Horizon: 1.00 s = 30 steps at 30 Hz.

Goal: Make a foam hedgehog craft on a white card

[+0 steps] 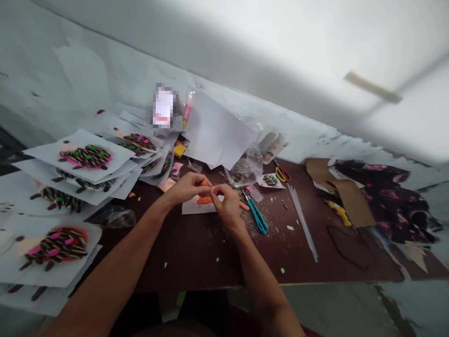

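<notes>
My left hand and my right hand meet fingertip to fingertip above the table. Both are closed in a pinch, and the small thing between them, if any, is too small to make out. Under them lies a white paper sheet bearing a flat orange shape, which looks like modelling clay and is partly hidden by my fingers. An orange strip pokes out beside my right hand. Close by on the right is a pair of teal-handled scissors.
Stacked paper sheets with hedgehog figures fill the left side. At the back stand a phone and white paper. Rightward lie red-yellow scissors, clear glue sticks, a yellow glue gun and dark flowered cloth.
</notes>
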{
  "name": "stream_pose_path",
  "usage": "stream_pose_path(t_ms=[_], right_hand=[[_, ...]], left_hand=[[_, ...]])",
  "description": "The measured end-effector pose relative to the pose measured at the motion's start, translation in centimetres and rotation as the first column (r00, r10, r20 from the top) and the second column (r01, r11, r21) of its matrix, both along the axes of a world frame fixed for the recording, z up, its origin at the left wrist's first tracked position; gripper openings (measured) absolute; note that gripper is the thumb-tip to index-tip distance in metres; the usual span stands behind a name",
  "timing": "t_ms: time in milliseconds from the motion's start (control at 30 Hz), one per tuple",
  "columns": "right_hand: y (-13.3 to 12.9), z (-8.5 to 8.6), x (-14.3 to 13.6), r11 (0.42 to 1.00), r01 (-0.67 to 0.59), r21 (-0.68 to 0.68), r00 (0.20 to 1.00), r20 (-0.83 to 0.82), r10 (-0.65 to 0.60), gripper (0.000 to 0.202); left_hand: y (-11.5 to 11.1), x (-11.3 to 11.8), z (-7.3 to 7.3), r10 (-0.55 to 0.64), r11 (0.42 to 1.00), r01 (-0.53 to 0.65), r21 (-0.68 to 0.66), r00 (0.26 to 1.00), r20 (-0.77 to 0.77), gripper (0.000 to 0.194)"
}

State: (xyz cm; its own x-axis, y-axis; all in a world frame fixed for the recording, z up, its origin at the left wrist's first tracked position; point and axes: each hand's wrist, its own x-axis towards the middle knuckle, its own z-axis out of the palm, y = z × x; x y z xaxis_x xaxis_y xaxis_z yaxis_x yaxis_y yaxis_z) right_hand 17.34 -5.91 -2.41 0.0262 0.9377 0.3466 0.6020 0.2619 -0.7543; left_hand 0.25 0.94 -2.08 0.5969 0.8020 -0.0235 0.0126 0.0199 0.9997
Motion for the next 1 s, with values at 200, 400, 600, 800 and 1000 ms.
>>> stream_pose_path(t_ms=[200, 400, 600, 800, 1000], right_hand=[[0.2, -0.2, 0.0, 0.991, -0.056, -0.119, 0.97, -0.24, 0.026, 0.016], [0.7, -0.3, 0.7, 0.985, -0.107, -0.137, 0.88, -0.474, 0.03, 0.026], [0.0, -0.8, 1.6, 0.992, -0.066, -0.111, 0.966, -0.256, 0.036, 0.015], [-0.8, -1.1, 0.9, 0.991, -0.123, -0.051, 0.992, 0.03, 0.125, 0.011], [-0.8, -1.2, 0.7, 0.988, -0.14, -0.069, 0.975, 0.162, 0.149, 0.006]], left_hand=[[-0.1, 0.3, -0.2, 0.053, 0.999, -0.053, 0.0, 0.998, 0.026, 0.006], [0.5, -0.6, 0.1, 0.244, 0.97, -0.243, 0.023, 0.967, -0.068, 0.007], [1.2, -2.0, 1.0, 0.412, 0.908, -0.413, -0.075, 0.911, -0.029, 0.019], [1.6, -2.2, 0.6, 0.365, 0.926, -0.371, -0.076, 0.927, -0.082, 0.021], [1.1, -2.4, 0.3, 0.308, 0.927, -0.175, 0.332, 0.859, -0.408, 0.009]])
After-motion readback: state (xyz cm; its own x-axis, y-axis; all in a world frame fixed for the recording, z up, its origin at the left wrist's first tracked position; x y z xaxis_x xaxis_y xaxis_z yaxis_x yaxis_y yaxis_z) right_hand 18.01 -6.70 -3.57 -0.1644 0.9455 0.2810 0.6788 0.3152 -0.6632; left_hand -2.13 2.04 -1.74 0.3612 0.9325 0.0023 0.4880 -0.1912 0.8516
